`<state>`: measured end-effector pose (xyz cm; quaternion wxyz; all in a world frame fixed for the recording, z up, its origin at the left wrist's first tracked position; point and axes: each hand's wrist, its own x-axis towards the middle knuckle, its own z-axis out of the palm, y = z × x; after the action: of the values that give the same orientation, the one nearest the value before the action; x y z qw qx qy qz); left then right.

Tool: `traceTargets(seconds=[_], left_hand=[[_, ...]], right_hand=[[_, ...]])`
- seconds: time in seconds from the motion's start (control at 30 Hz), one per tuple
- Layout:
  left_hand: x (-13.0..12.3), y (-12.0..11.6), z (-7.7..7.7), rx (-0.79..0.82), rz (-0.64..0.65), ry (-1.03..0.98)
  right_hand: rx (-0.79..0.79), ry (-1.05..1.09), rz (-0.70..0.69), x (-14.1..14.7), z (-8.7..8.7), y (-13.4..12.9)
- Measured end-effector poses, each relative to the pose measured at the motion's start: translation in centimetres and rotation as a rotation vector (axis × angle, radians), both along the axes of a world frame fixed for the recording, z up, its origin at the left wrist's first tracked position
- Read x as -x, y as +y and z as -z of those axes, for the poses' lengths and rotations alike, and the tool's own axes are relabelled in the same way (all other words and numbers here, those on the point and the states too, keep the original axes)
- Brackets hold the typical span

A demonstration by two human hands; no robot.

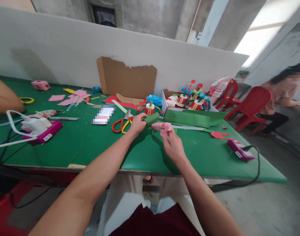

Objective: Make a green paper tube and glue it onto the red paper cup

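Observation:
My left hand (138, 124) pinches a rolled piece of green paper (152, 119) above the green table. Wrapped round a pink glue gun (166, 127), my right hand (174, 144) points its nozzle at the paper's lower right side. Just behind the paper stands a red and white cup figure (149, 108) with green coiled arms. Scissors with red and yellow handles (118, 126) lie left of my left hand. A long glue stick (189, 127) extends behind the gun, near green paper sheets (186, 118).
A box (165, 104) of finished figures stands at the back right. Purple power strips (240, 150) sit at both sides, with cables over the front edge. Brown cardboard (127, 77) leans on the partition. Another person's arm (6, 96) rests at left; a person (280, 85) sits far right.

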<state>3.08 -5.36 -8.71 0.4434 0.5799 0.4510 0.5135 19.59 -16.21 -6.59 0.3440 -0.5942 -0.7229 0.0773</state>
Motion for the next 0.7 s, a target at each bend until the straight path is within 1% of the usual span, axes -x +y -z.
traceTargets(seconds=[0.07, 0.1, 0.2, 0.3, 0.37, 0.43, 0.5, 0.6, 0.7], left_hand=[[-0.1, 0.0, 0.0, 0.039, -0.005, -0.051], [-0.1, 0.0, 0.0, 0.062, -0.007, -0.082], [-0.2, 0.1, -0.1, 0.134, 0.011, -0.177], [-0.2, 0.0, -0.2, 0.210, 0.061, -0.267], [-0.1, -0.2, -0.4, 0.261, 0.112, -0.312], [-0.1, -0.5, -0.7, 0.309, 0.165, -0.347], [0.0, -0.7, -0.9, 0.348, 0.207, -0.376], [0.0, -0.8, -1.1, 0.381, 0.248, -0.415], [0.0, -0.8, -1.0, 0.390, 0.274, -0.450]], right_hand=[[-0.003, 0.110, 0.015, -0.6, -0.1, 0.2], [0.020, 0.192, 0.018, -1.0, -0.2, 0.2], [0.180, 0.547, -0.025, -2.3, -0.8, 0.3], [0.334, 0.934, -0.095, -3.8, -1.6, 0.2], [0.410, 1.095, -0.138, -5.1, -2.0, 0.0], [0.465, 1.159, -0.169, -6.8, -2.2, -0.2], [0.494, 1.163, -0.144, -8.8, -2.2, -0.2], [0.527, 1.113, 0.017, -11.5, -2.1, -0.2], [0.552, 1.034, 0.163, -13.6, -2.3, -0.4]])
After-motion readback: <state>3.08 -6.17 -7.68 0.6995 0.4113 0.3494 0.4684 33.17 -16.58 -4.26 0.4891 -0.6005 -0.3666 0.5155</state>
